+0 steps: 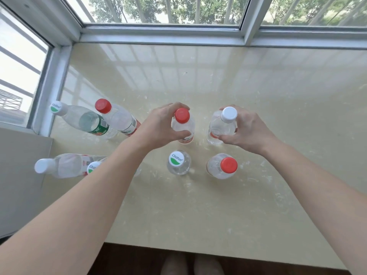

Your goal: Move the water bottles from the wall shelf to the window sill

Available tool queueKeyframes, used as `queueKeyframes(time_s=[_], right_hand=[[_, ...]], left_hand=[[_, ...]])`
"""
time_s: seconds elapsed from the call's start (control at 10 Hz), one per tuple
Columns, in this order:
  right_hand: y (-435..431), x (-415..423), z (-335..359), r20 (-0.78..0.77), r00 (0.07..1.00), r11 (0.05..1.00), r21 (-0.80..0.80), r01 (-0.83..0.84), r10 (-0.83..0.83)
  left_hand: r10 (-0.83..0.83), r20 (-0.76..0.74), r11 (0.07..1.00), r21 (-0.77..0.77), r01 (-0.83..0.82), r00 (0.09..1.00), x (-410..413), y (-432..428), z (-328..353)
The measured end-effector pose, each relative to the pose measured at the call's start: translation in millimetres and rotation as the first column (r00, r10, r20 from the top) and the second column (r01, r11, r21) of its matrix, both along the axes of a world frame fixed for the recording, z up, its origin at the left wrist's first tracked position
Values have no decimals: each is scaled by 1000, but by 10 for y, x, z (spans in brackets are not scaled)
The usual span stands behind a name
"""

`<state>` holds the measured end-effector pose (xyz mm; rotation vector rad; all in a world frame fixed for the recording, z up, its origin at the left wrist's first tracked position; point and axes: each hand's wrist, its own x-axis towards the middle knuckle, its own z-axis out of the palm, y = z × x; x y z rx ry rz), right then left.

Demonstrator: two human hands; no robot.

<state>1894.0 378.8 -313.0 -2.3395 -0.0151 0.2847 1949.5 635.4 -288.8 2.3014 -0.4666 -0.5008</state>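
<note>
The window sill (198, 195) already carries eight water bottles, so the task looks well advanced; the wall shelf is out of view, so what remains cannot be told. Six stand free from 9 to 5 o'clock. At centre, the left hand (156, 128) grasps a red-capped bottle (182, 124); the right hand (246, 130) grasps a white-capped bottle (222, 126), both seemingly resting on the sill.

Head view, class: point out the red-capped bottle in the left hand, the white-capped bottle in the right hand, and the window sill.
red-capped bottle (182, 115), head view, on its cap
white-capped bottle (229, 114), head view, on its cap
window sill (198, 80), head view, bare surface
</note>
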Motion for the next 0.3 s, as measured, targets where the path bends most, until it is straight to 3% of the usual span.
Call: queueKeyframes(time_s=[0.3], right_hand=[[-41, -74, 111, -73, 997, 999, -11, 31, -32]], left_hand=[[23, -13, 999, 42, -22, 1000, -30, 38, 93]])
